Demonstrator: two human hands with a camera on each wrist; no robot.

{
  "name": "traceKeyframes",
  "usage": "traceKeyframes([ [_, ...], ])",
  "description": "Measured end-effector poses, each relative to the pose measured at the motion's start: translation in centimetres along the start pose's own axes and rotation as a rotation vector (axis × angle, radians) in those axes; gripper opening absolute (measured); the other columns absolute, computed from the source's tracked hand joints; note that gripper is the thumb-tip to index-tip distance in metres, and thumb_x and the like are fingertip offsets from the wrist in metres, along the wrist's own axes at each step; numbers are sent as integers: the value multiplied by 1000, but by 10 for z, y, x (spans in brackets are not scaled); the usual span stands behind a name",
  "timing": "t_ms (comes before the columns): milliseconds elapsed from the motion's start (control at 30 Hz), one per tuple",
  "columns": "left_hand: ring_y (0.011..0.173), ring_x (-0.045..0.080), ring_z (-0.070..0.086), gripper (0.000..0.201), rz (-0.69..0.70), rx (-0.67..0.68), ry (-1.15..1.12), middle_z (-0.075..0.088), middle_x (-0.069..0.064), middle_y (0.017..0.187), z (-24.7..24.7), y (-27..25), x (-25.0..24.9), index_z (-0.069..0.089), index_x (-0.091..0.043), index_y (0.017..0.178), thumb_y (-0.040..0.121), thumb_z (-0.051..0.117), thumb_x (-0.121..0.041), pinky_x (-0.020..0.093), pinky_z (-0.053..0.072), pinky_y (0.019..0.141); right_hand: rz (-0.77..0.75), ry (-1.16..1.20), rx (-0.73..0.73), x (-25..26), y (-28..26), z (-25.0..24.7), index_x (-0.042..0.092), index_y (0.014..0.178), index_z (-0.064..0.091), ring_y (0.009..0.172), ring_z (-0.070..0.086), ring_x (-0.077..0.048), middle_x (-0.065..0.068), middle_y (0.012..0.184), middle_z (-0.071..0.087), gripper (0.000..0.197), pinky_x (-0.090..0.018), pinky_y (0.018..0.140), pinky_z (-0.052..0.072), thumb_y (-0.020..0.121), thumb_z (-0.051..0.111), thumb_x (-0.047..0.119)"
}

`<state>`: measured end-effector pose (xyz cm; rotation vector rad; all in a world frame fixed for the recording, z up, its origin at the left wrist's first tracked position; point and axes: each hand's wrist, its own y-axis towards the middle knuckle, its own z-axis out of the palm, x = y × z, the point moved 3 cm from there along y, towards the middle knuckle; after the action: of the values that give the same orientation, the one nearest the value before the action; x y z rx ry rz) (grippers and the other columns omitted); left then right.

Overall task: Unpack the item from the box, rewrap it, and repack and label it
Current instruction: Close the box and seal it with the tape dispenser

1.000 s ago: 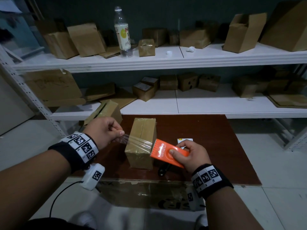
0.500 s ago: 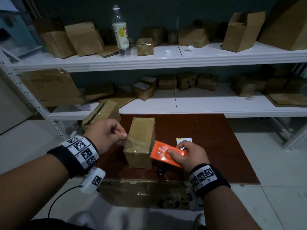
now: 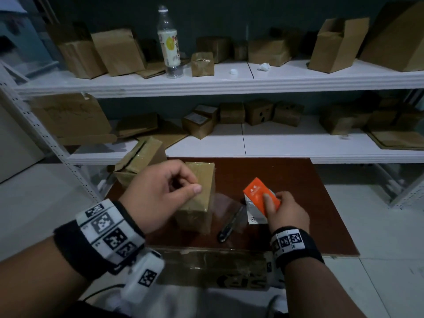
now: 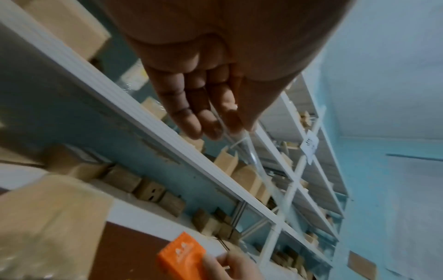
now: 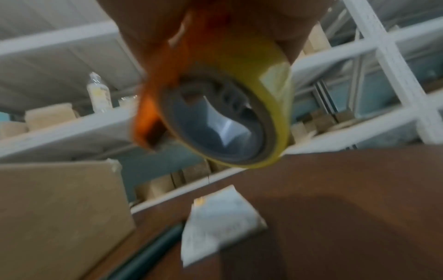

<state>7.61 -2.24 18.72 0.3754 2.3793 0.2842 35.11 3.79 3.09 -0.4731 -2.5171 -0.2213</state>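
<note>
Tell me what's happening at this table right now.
A person is taping up a cardboard box on a brown table. Their right hand grips an orange tape dispenser, lifted off to the box's right. The left hand hovers at the box's top with thumb and fingers pinched; whether tape is between them is unclear. A white label and a dark tool lie beside the box.

A dark reddish-brown table (image 3: 298, 203) carries an upright taped cardboard box (image 3: 199, 203) near its front left. Just right of the box lie a dark pen-like tool (image 3: 229, 227) and a white paper label (image 3: 253, 214). Behind the table, white shelves (image 3: 275, 143) hold many small cardboard boxes and a plastic bottle (image 3: 168, 44).
</note>
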Motion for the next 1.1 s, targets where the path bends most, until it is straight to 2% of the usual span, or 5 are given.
traceKeyframes([
  [233, 79, 5, 67, 26, -130, 5, -43, 70, -16, 86, -15, -8, 40, 67, -33, 87, 68, 85, -33, 36, 59, 75, 46, -301, 349, -14, 7, 38, 22, 120, 58, 105, 61, -29, -5, 109, 68, 40, -41, 90, 51, 93, 56, 51],
  [367, 80, 5, 67, 24, -101, -10, -51, 70, -17, 86, -22, -12, 50, 66, -31, 87, 72, 85, -28, 32, 57, 74, -59, -400, 245, 11, -1, 23, 24, 131, 55, 118, 50, -27, -4, 126, 56, 58, -40, 96, 47, 88, 58, 63],
  [633, 77, 15, 68, 20, 160, 84, 5, 68, -17, 93, -28, -24, 60, 64, -41, 95, 82, 70, -55, 44, 58, 66, -431, 691, 402, 86, -47, 6, 37, 122, 61, 107, 62, -1, 16, 119, 61, 46, -12, 74, 50, 80, 80, 33],
  [867, 69, 24, 67, 13, 175, 101, -96, 68, -12, 93, -19, -31, 66, 65, -38, 97, 86, 67, -45, 52, 55, 59, -503, 858, 769, 102, -53, 33, 34, 135, 55, 121, 60, -8, 10, 136, 61, 62, -32, 95, 54, 79, 81, 25],
  [1100, 86, 14, 70, 22, -34, 2, -239, 72, -7, 91, -5, -32, 102, 69, -32, 92, 80, 79, -18, 23, 57, 75, -392, 920, 944, 101, -58, 41, 7, 111, 70, 95, 67, -28, -14, 103, 71, 35, -42, 91, 57, 79, 80, 17],
])
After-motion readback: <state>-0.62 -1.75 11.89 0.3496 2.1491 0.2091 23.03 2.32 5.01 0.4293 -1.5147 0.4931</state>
